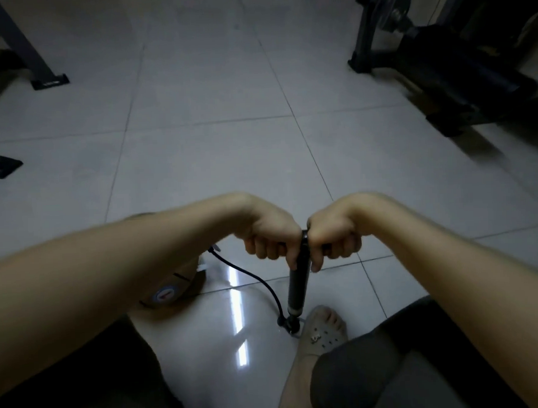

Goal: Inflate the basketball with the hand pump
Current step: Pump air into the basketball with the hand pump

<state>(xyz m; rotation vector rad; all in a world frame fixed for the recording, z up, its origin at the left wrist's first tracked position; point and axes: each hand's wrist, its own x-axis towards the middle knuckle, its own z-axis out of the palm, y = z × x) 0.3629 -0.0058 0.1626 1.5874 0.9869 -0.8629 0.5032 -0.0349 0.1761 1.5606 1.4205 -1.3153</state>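
Tiled floor (196,130); basketball (173,289) mostly behind left forearm (110,272), pump handle (305,237) under fingers (263,248).

Home gym room, glossy tiled floor (211,113), black exercise machine (440,57), metal frame leg (23,45)

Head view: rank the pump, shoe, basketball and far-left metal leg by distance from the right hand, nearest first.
1. pump: centre, gripped by the right hand.
2. shoe: below, at the pump's base.
3. basketball: lower left.
4. metal leg: far top left.
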